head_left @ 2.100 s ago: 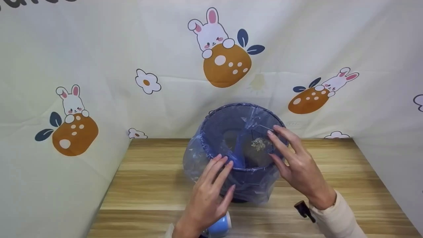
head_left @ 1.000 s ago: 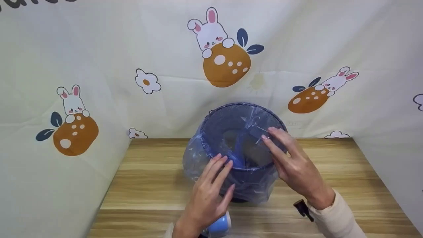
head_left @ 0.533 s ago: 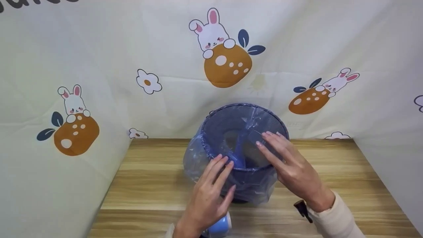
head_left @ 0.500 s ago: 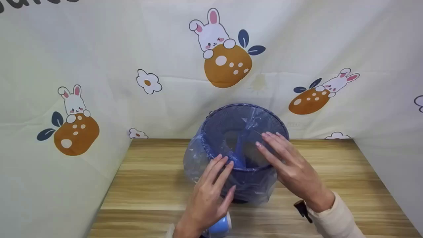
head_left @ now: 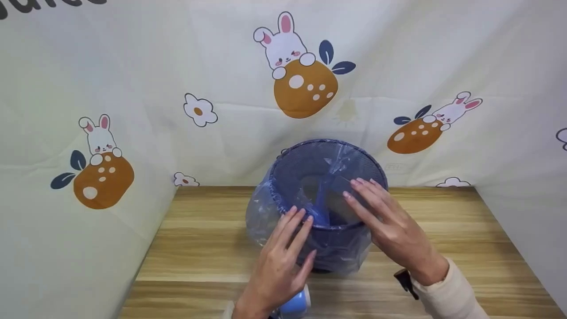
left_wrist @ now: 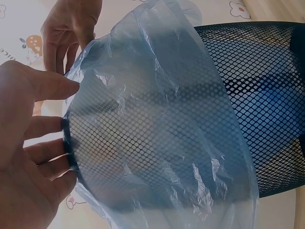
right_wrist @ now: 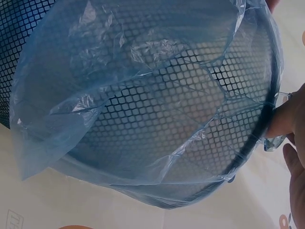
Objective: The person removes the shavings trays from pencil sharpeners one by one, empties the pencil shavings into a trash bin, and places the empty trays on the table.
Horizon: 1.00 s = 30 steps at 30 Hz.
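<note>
A dark mesh trash can (head_left: pixel 328 195) stands on the table, lined with a translucent blue plastic bag (left_wrist: pixel 157 124) folded out over its rim. At the near left my left hand (head_left: pixel 279 266) holds the rim, fingers over the edge and thumb on the outer side. My right hand (head_left: pixel 394 221) reaches over the right part of the opening. Between its thumb and fingers it pinches a clear, transparent piece (right_wrist: pixel 274 142); in the head view just a thin edge of that piece shows. The hand covers most of it, so its exact kind cannot be told.
A light-blue and white cylindrical thing (head_left: pixel 297 303) lies near the front edge, partly behind the left wrist. Printed cloth walls (head_left: pixel 230 146) with rabbits enclose the wooden table (head_left: pixel 203 248) at the back and sides. A dark clip-like piece (head_left: pixel 405 283) hangs beside the right sleeve.
My right hand has moved left and slightly down over the opening, turning the clear piece. A pale, gold-grey cluster visible there earlier is out of sight. My left hand has stayed put.
</note>
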Tool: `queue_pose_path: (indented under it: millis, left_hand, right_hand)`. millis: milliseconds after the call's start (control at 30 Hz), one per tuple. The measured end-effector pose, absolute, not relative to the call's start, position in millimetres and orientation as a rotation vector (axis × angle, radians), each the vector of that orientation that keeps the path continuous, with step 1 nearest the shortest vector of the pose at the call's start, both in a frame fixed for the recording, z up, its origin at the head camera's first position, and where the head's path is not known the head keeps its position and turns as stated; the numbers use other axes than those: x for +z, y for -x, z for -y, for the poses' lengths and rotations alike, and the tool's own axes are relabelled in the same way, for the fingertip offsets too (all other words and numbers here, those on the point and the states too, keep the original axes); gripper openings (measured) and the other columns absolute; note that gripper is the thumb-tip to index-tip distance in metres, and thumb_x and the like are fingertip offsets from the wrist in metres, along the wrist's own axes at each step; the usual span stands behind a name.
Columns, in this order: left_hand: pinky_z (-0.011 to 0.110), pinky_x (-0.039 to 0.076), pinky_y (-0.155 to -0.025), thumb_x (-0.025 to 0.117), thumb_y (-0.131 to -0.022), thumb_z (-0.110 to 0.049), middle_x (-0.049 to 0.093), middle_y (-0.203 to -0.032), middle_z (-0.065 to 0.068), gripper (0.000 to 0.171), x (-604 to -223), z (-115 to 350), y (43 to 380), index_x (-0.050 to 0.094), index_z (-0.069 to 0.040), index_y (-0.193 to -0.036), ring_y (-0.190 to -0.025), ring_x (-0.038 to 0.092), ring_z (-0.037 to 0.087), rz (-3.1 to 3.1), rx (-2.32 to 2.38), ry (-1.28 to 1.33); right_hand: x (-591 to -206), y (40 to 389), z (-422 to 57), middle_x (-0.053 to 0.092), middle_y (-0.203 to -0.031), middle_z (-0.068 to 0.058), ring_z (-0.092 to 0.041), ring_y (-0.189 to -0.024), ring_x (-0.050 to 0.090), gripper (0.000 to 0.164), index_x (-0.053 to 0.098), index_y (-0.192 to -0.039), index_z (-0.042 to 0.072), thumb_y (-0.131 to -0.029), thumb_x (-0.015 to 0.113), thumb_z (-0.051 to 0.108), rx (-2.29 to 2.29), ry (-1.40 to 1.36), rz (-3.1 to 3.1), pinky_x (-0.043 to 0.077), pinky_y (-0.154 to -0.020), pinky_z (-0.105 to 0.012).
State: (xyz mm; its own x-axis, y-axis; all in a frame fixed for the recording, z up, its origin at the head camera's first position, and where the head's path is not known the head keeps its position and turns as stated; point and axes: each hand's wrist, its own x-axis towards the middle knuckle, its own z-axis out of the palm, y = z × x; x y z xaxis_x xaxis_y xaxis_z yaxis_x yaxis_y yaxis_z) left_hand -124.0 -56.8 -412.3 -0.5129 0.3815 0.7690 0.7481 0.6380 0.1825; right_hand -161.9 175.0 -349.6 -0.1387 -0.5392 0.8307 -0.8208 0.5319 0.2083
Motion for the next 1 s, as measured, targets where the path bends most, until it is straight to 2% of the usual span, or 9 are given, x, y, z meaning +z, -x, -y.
queue_pose_path:
  millis: [233,500,767,1000]
  left_hand:
    - [0.036,0.023,-0.114,0.067,-0.081,-0.02,0.036,-0.147,0.012,0.069,-412.3,56.7,122.7,0.037,-0.005,-0.142,-0.135,0.033,0.031,2.149,-0.633,0.903]
    - [0.039,0.024,-0.113,0.067,-0.081,-0.019,0.036,-0.146,0.014,0.065,-411.5,56.7,121.7,0.042,0.0,-0.138,-0.133,0.036,0.032,2.104,-0.627,0.916]
    - [0.044,0.024,-0.112,0.059,-0.087,-0.021,0.038,-0.145,0.016,0.056,-409.9,57.6,119.9,0.044,0.001,-0.136,-0.132,0.037,0.035,2.049,-0.617,0.904]
    - [0.044,0.023,-0.113,0.057,-0.089,-0.021,0.04,-0.143,0.016,0.053,-409.9,59.3,117.0,0.046,0.001,-0.135,-0.13,0.039,0.035,2.024,-0.636,0.906]
  right_hand:
    - [-349.9,161.8,-176.7,0.053,-0.125,-0.025,-0.039,-0.112,0.052,0.047,0.06,-0.117,-0.004,-0.08,0.034,-0.012,0.367,-1.095,1.811,0.035,-0.107,-0.036]
    - [-352.2,161.8,-179.0,0.053,-0.124,-0.025,-0.038,-0.112,0.053,0.039,0.059,-0.119,-0.003,-0.088,0.035,-0.005,0.344,-1.028,1.817,0.034,-0.108,-0.033]
    - [-350.5,159.0,-180.3,0.053,-0.124,-0.026,-0.039,-0.112,0.052,0.031,0.059,-0.118,-0.004,-0.096,0.041,0.006,0.379,-0.986,1.808,0.035,-0.107,-0.033]
    - [-348.8,154.6,-185.1,0.053,-0.124,-0.026,-0.038,-0.114,0.052,0.031,0.059,-0.118,-0.006,-0.097,0.047,0.013,0.467,-0.944,1.811,0.035,-0.107,-0.029]
